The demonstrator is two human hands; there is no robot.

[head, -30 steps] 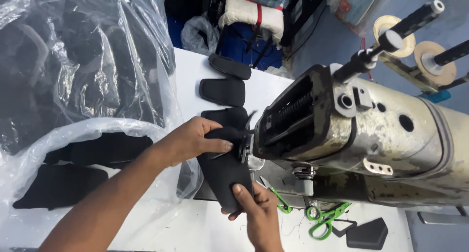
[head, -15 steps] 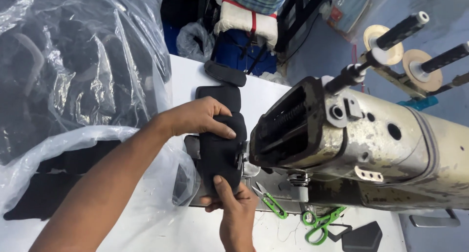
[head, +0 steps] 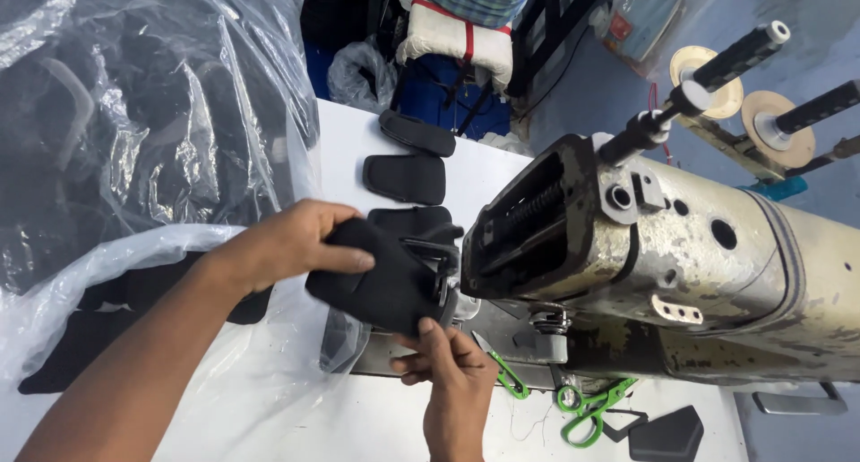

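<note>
Two hands hold a black padded piece at a big old sewing machine.

The left hand (head: 291,242) grips the top of the black padded piece (head: 385,283), fingers curled over it. The right hand (head: 452,372) pinches its bottom edge from below. The piece sits right against the sewing machine (head: 663,274), so the needle is hidden. More black pieces (head: 405,177) lie on the white table (head: 340,148) behind. Green scissors (head: 587,408) lie near the machine. A clear plastic bag (head: 134,130) hides dark things that are hard to make out.
</note>
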